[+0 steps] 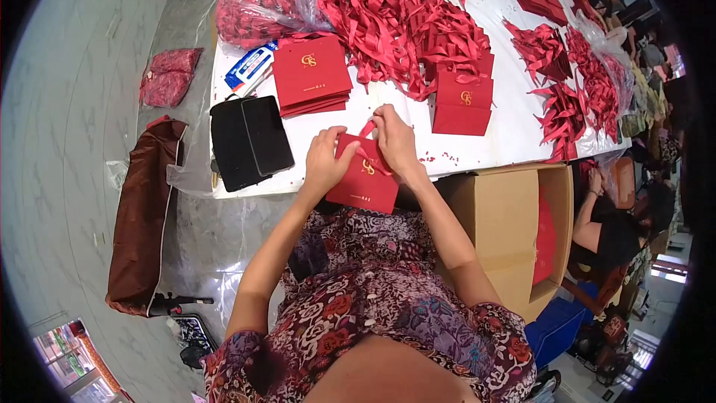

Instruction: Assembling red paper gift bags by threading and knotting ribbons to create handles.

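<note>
Between my hands, at the table's near edge, is a small red paper gift bag [362,186] with gold print. My left hand [328,160] grips its upper left side, thumb across the front. My right hand [395,142] has its fingers closed at the top edge on a red ribbon [368,128], which stands up from the bag. Beyond my left hand lies a stack of flat red bags [312,75]. To the right of my right hand, more red bags [462,108] lie in a pile with ribbons over them.
A heap of red ribbons [373,15] covers the table's middle, beside a plastic sack of ribbons [257,0]. A phone [267,134] on a black pouch [230,145] lies left. An open cardboard box [507,224] stands right, near another person's arm [589,213].
</note>
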The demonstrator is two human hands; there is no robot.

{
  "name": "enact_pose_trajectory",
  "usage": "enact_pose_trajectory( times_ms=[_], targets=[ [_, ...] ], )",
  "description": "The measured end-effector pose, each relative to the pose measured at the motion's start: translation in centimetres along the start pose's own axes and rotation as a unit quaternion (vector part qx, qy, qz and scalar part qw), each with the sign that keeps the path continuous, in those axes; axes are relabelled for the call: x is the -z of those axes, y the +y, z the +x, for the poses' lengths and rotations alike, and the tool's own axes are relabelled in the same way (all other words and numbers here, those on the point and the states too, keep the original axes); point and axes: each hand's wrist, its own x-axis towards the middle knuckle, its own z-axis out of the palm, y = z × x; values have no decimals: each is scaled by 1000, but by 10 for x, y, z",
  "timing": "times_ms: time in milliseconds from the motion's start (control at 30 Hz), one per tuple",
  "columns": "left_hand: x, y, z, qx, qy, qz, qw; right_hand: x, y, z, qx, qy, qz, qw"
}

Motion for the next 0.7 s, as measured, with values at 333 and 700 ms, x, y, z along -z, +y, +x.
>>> enact_pose_trajectory(
  times_ms=[333, 700],
  targets=[
    [23, -14, -43, 130, -13, -454, 881, -2, 2, 8, -67, 77, 133, 986],
    [2, 16, -77, 160, 94, -479, 858, -20, 43, 36, -133, 78, 248, 957]
  ],
)
